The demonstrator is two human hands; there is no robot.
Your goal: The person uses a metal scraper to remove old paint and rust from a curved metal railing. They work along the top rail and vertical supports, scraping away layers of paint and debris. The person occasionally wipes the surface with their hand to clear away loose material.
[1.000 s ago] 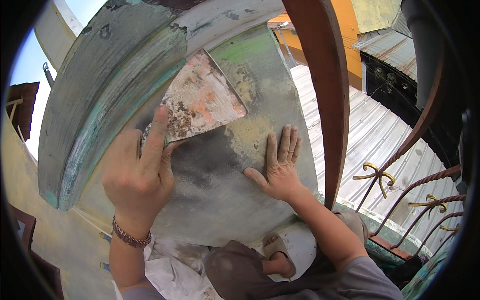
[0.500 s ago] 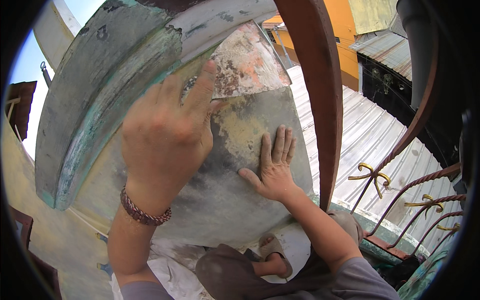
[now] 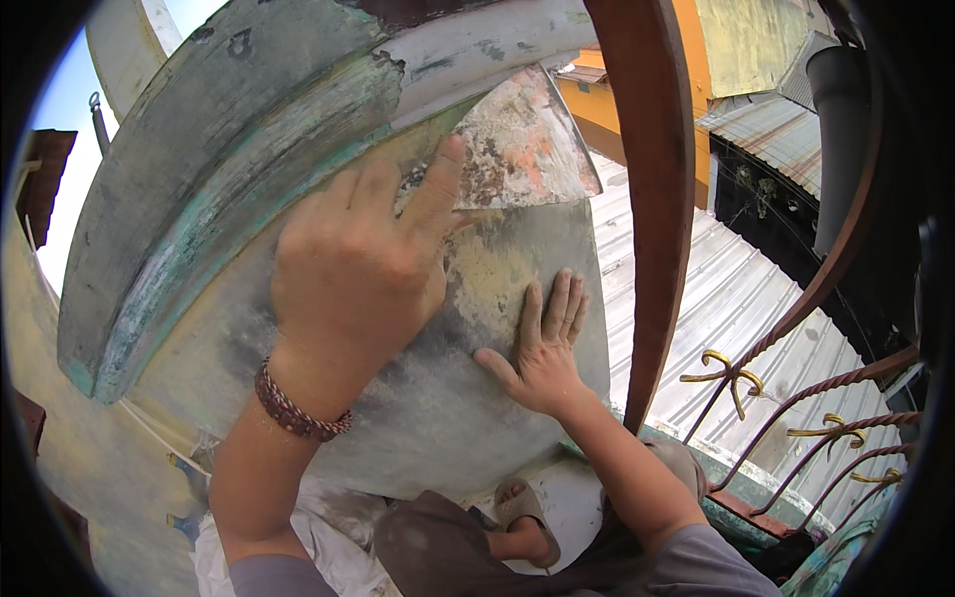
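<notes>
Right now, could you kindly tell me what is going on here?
A person's left hand grips a wide scraper, its stained blade lying over the upper right part of a patchy grey panel. The right hand is spread on that panel lower down, holding nothing. A curved brown bar stands to the right.

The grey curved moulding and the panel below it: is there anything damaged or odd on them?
Yes. The curved moulding looks weathered: its paint is chipped and streaked with turquoise. The panel is blotchy, with dark and yellowish patches, so its finish looks uneven.
</notes>
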